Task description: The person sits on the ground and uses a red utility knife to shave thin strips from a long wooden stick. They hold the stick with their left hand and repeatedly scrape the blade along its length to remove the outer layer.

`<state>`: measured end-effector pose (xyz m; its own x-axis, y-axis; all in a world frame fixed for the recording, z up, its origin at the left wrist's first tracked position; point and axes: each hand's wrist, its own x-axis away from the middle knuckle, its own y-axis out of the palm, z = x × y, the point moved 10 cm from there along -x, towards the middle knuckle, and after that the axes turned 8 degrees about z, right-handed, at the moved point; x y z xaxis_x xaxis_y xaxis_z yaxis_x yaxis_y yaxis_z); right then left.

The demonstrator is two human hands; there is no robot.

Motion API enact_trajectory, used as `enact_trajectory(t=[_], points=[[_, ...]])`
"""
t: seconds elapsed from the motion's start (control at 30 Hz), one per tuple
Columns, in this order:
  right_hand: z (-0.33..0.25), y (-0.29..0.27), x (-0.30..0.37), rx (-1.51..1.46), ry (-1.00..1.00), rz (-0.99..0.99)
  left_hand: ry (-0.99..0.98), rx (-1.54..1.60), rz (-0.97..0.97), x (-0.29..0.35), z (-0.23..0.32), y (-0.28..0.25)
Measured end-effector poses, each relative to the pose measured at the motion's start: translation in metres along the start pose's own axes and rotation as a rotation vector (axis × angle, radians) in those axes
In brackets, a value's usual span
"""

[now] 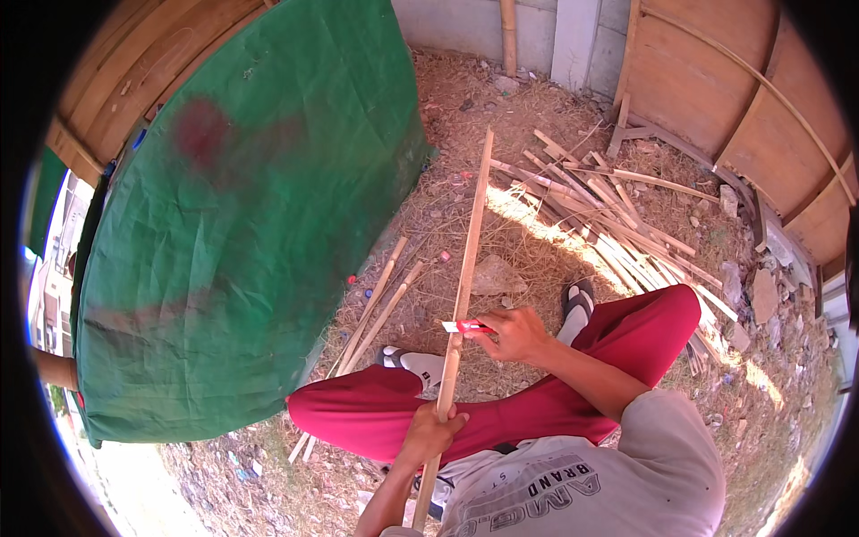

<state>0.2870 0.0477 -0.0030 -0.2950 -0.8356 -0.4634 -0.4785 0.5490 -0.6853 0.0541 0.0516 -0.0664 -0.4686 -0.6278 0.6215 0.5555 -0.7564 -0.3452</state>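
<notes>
A long, narrow bamboo strip runs from beside my body out over the ground between my knees. My left hand is closed around its near part, close to my lap. In my right hand is a red utility knife, gripped with the fingers wrapped round its handle. Its pale blade lies across the strip, a little beyond my left hand. Whether the blade bites into the strip I cannot tell.
To the right lies a loose pile of bamboo strips. Several more strips lie left of my foot. A green tarp hangs at the left. Wooden panels and a grey wall stand beyond the dry, littered ground.
</notes>
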Motion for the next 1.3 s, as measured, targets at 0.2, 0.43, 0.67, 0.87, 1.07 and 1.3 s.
enact_trajectory(t=[0.2,0.43,0.67,0.87,1.07,1.3], points=[[0.002,0.004,-0.001,0.026,0.004,0.048,-0.035,-0.018,0.006,0.009,0.009,-0.006],[0.016,-0.007,-0.007,0.050,0.035,0.091,0.055,-0.082,0.035,0.004,0.010,0.000],[0.039,-0.010,-0.018,0.090,0.188,0.069,0.011,-0.169,0.021,0.011,0.017,0.001],[0.064,-0.007,-0.014,0.158,0.213,0.130,0.013,-0.185,-0.017,0.015,0.000,0.003],[0.113,-0.024,-0.029,0.166,0.430,0.062,-0.039,-0.214,-0.053,0.054,-0.035,-0.004],[0.124,-0.025,-0.028,0.220,0.453,0.093,-0.114,-0.309,-0.071,0.073,-0.045,-0.019]])
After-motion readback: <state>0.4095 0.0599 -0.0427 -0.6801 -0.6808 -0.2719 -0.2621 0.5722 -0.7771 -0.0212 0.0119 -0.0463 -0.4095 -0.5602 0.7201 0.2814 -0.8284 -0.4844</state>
